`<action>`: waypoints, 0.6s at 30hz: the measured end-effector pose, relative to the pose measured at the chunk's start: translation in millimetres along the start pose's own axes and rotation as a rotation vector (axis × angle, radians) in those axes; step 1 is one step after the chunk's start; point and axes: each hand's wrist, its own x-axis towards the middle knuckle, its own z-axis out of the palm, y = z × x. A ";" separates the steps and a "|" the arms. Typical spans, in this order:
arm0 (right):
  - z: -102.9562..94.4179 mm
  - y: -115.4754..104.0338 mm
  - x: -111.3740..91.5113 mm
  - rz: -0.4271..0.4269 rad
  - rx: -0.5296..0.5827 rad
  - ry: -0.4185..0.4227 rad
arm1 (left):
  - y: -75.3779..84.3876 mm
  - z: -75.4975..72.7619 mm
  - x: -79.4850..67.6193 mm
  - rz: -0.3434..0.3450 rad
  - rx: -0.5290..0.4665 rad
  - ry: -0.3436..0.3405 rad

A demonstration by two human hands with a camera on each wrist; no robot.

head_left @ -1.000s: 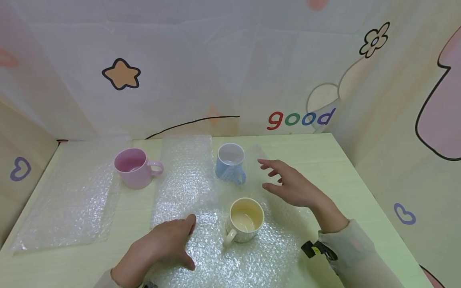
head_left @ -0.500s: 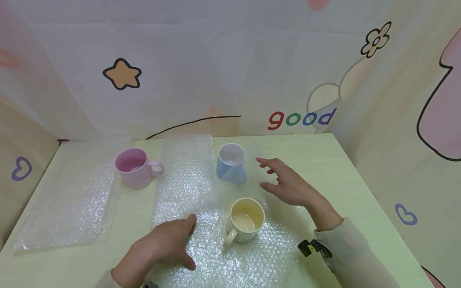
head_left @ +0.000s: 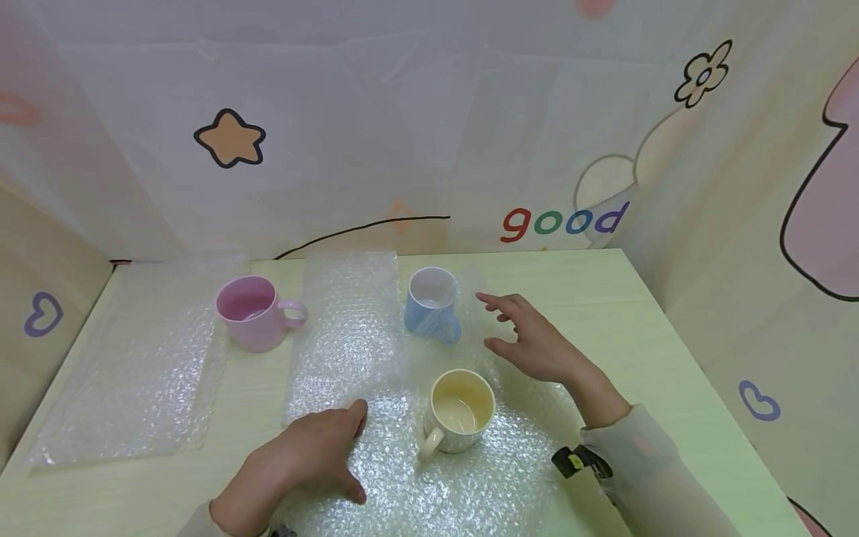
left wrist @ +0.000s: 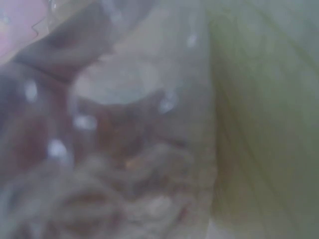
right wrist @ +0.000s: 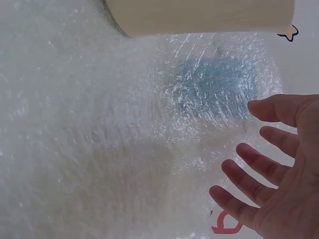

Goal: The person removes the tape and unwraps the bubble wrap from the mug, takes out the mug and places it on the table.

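A cream-yellow mug [head_left: 461, 406] stands upright on a sheet of bubble wrap [head_left: 496, 485], handle toward the near left. Left of it, my left hand [head_left: 302, 455] lies at the wrap's near-left side, thumb and index finger spread apart. The left wrist view is blurred, and clear wrap [left wrist: 189, 124] covers much of it. My right hand [head_left: 537, 339] hovers right of the blue mug [head_left: 423, 306], fingers loosely extended and holding nothing. In the right wrist view, bubble wrap [right wrist: 124, 99] partly veils the blue mug, and the fingers [right wrist: 254, 164] are spread.
A pink mug [head_left: 258, 328] stands to the left, handle pointing right. Another bubble wrap sheet [head_left: 127, 373] lies at the far left, and a strip of wrap [head_left: 349, 313] runs to the back. A printed cloth [head_left: 349, 149] hangs behind the pale table [head_left: 664, 418].
My right hand and sleeve have drifted slightly left. My left hand and the mugs keep their places; the head view has shifted a little.
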 end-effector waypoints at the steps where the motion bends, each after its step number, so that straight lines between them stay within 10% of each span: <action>1: 0.7 0.6 0.3 0.003 0.004 0.000 | -0.3 0.3 0.2 0.001 0.000 0.001; 18: 14.7 17.4 6.5 -0.001 0.048 0.088 | -1.8 0.2 1.4 -0.005 0.004 -0.008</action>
